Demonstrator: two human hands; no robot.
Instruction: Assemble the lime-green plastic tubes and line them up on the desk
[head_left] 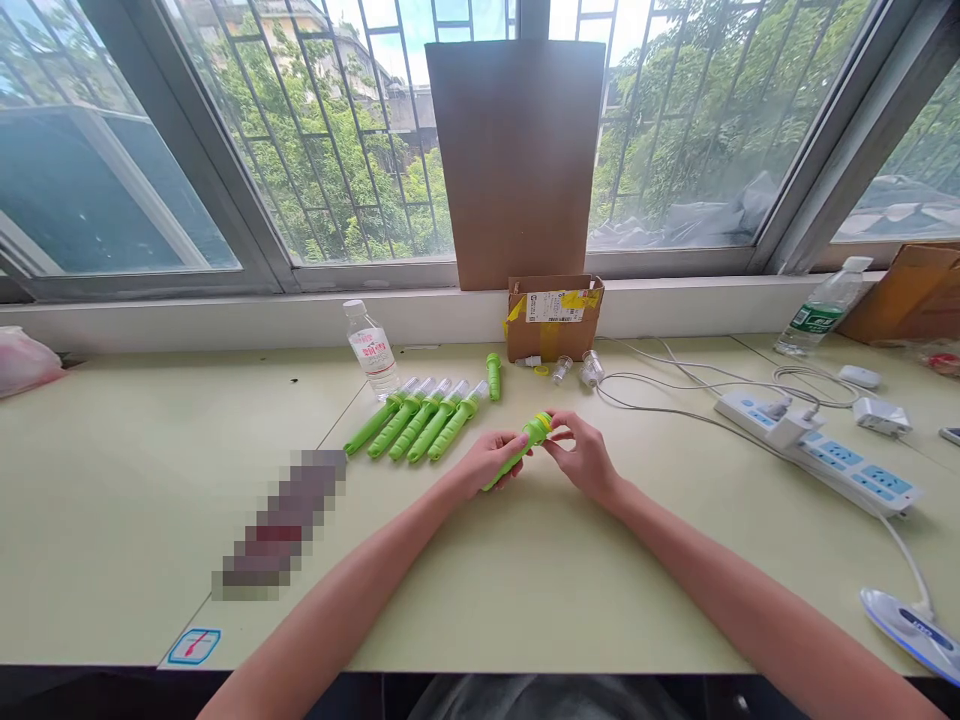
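My left hand [491, 462] is wrapped round a green plastic handle [534, 432], which tilts up to the right above the table. On its upper end sits a yellow ring [545, 421], and the fingertips of my right hand [585, 458] are closed on it from the right. Left of my hands lies a row of several ribbed green handles with clear caps [424, 418]. Another green handle [493, 378] without a clear cap lies farther back. Near the box are clear plastic caps [592, 369] and a loose yellow ring [541, 370].
A small cardboard box [553, 340] stands by the window ledge, with a brown board [517, 160] behind it. One water bottle [373, 350] is behind the row, another [821, 308] at back right. A power strip [817, 450] and cables lie right. A pixelated patch [285, 525] covers something left.
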